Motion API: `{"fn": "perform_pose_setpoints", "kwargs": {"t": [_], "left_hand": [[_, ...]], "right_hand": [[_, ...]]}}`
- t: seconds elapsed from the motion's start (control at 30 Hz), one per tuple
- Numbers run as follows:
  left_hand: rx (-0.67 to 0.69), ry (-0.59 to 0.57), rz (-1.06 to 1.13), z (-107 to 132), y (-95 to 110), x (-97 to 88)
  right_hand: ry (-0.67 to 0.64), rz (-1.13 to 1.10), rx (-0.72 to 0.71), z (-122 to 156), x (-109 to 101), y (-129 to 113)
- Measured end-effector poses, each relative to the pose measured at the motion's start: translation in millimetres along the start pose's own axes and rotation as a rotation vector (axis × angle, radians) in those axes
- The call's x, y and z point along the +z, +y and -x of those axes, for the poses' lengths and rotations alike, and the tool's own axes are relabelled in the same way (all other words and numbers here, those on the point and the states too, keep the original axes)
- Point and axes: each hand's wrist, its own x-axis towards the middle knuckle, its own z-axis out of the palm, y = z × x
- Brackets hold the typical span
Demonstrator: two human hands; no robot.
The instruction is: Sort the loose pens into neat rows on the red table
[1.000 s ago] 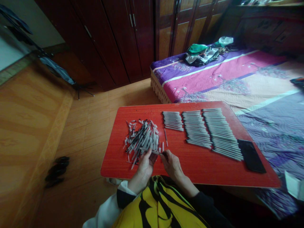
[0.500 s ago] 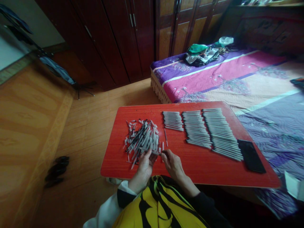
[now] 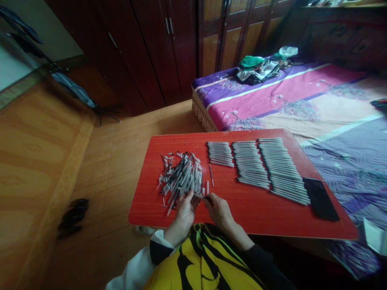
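My left hand (image 3: 184,210) is closed around a pale pen barrel (image 3: 198,195) at the near edge of the pile. At the barrel's right end, my right hand (image 3: 221,211) is pinched, its fingertips touching that end. Any small part between those fingertips is too hidden to name. The loose pile of pen parts (image 3: 183,173) holds grey barrels, dark thin pieces and small clear bits. Just right of it lies a single thin pen piece (image 3: 211,175). A short pale piece (image 3: 207,187) is close above my right fingertips.
Three columns of pens, a short one (image 3: 220,154), a middle one (image 3: 251,165) and a long one (image 3: 282,171), line the right of the red table (image 3: 193,141). A black phone (image 3: 321,199) lies beside them. Behind stands a bed (image 3: 256,96) with folded clothes (image 3: 256,69).
My right hand has shifted slightly left, its fingertips now closer against the barrel's end. My left hand and the pile look the same.
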Motion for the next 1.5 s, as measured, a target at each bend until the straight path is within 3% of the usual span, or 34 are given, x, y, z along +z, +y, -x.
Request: {"fn": "perform_pose_setpoints", "kwargs": {"t": [0.13, 0.3, 1.17, 1.5], "left_hand": [[0.007, 0.014, -0.031, 3, 1, 3.3], [0.023, 0.006, -0.036, 3, 1, 2.2], [-0.011, 0.011, -0.048, -1, -3, -6.2], [-0.001, -0.006, -0.057, 0, -3, -8.9]], "right_hand": [[0.015, 0.034, -0.011, 1, 3, 2], [0.005, -0.079, 0.003, 0, -1, 1], [-0.037, 0.092, 0.011, 2, 7, 3], [-0.055, 0.007, -0.008, 4, 9, 3]]}}
